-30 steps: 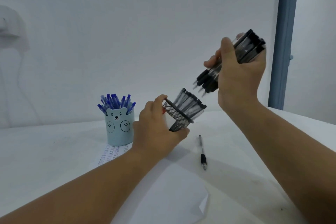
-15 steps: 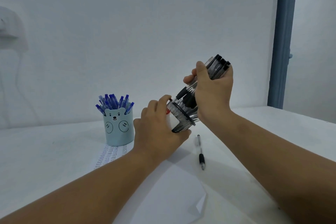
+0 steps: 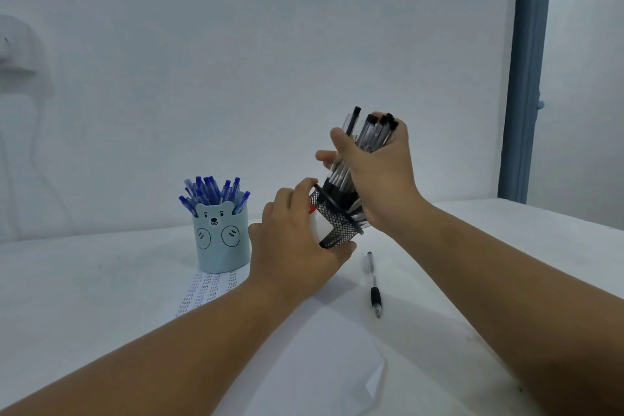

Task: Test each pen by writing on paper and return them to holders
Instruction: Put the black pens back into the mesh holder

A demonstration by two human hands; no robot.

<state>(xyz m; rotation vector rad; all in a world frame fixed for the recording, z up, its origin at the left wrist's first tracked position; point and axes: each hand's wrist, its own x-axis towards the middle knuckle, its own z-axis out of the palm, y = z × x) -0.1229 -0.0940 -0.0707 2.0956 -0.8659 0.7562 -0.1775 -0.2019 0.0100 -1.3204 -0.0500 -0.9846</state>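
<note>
Above mid-tabletop: left hand (image 3: 297,246) grips tilted mesh holder (image 3: 337,224); right hand (image 3: 378,176) clasps black pen bundle (image 3: 364,142), tips inside the rim; feed straight, release gradually. One loose pen (image 3: 373,284) lies just right.

Two bare forearms enter from bottom edge, both uncovered as far as frame shows: no sleeve, cuff, watch, band or glove. Left hand (image 3: 297,246) and right hand (image 3: 378,176) bare, no rings seen. Nails short where visible; right thumbnail plain, unpainted. Rest of person out of frame
</note>
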